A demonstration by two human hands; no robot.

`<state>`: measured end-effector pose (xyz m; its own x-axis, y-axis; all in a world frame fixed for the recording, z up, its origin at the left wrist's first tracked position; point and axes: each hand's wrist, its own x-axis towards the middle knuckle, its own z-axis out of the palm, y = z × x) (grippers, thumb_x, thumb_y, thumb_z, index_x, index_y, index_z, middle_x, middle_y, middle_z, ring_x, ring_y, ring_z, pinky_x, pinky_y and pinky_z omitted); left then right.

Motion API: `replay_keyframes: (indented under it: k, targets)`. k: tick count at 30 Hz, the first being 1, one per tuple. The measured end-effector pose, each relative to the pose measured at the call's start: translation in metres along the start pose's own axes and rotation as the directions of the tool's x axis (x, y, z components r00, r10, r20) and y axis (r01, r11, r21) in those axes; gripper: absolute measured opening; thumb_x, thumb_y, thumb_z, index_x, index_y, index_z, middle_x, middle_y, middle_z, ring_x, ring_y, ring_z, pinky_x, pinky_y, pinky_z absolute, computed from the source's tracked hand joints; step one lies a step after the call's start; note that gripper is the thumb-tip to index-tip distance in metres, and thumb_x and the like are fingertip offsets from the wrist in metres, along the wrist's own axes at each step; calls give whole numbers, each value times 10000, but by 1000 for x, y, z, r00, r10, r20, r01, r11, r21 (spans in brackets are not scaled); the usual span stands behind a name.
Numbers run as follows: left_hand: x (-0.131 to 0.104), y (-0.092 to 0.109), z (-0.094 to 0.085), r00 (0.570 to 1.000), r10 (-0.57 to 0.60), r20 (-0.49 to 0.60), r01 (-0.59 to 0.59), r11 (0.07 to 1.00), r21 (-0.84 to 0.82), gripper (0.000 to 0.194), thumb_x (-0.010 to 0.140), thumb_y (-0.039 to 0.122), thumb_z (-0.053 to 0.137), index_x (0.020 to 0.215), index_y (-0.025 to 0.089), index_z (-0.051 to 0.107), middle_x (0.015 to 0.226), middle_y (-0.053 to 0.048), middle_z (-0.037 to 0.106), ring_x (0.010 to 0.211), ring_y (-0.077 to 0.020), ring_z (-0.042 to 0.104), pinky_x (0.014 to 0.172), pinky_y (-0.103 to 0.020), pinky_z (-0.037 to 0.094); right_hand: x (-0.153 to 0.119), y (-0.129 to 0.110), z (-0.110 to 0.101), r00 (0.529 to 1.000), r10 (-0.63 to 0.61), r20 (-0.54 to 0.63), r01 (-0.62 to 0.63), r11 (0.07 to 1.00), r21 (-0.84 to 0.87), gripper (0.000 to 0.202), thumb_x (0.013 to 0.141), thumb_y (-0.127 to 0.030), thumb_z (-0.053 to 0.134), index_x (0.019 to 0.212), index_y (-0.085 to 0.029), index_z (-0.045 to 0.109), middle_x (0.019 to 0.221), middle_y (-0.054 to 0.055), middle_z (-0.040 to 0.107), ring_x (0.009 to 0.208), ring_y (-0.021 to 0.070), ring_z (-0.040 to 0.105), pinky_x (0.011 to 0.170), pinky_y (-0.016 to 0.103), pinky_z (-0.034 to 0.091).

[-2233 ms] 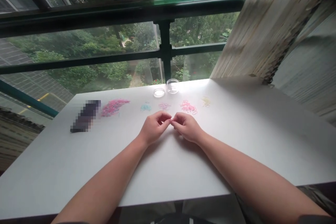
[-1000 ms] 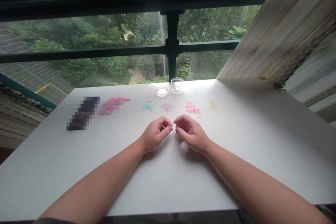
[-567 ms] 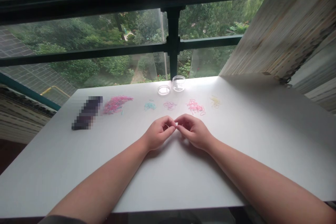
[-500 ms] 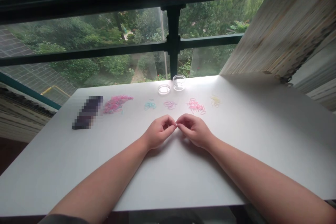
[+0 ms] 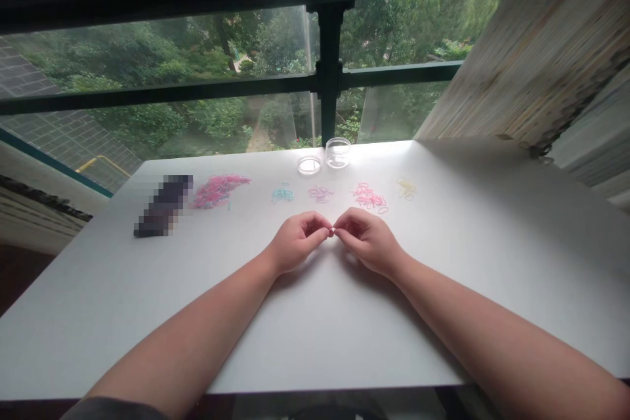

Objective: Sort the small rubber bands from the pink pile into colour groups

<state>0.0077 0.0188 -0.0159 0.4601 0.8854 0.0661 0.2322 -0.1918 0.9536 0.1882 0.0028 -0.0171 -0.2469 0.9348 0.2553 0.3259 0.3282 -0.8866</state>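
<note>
My left hand [image 5: 299, 241] and my right hand [image 5: 367, 239] meet fingertip to fingertip above the middle of the white table [image 5: 295, 328]. Each is closed in a pinch, and what they hold is too small to make out. Just beyond them lie small loose bands in separate piles: blue [image 5: 283, 193], purple [image 5: 320, 193], pink [image 5: 370, 197] and pale yellow [image 5: 406, 188]. A larger pile of mixed pink bands [image 5: 219, 191] is further left.
A clear round jar [image 5: 338, 153] and a clear round lid [image 5: 309, 165] are at the table's back edge. A dark pixelated object [image 5: 165, 206] lies at the left. Behind stands a green-framed window [image 5: 329, 72], with a curtain [image 5: 482, 46] at the right.
My fingertips have drawn very slightly apart while still pinching. The view has shifted a little; the piles, jar and lid stay in place on the table.
</note>
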Motion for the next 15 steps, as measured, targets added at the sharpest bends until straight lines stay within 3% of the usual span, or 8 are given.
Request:
replay_keyframes:
  k: [6,15]
  targets:
    - [-1,1,1,1000,23,-6,-24,997,-78,113,796,234,551,874,152,551,855,-51,633,801,-148,595,734,-269,464,-1,0,0,1000,-14,16,15,1000,-13,84,786,-250,553,759,-179,588,691,9,571,562,99,478,518,232,393]
    - [-2,4,5,997,3,-75,0,999,50,248,762,383,612,855,157,572,792,-33,616,664,-112,553,612,-232,457,-1,1,1,998,-58,3,58,998,16,32,776,-210,552,775,-186,573,800,24,533,592,94,500,531,230,419]
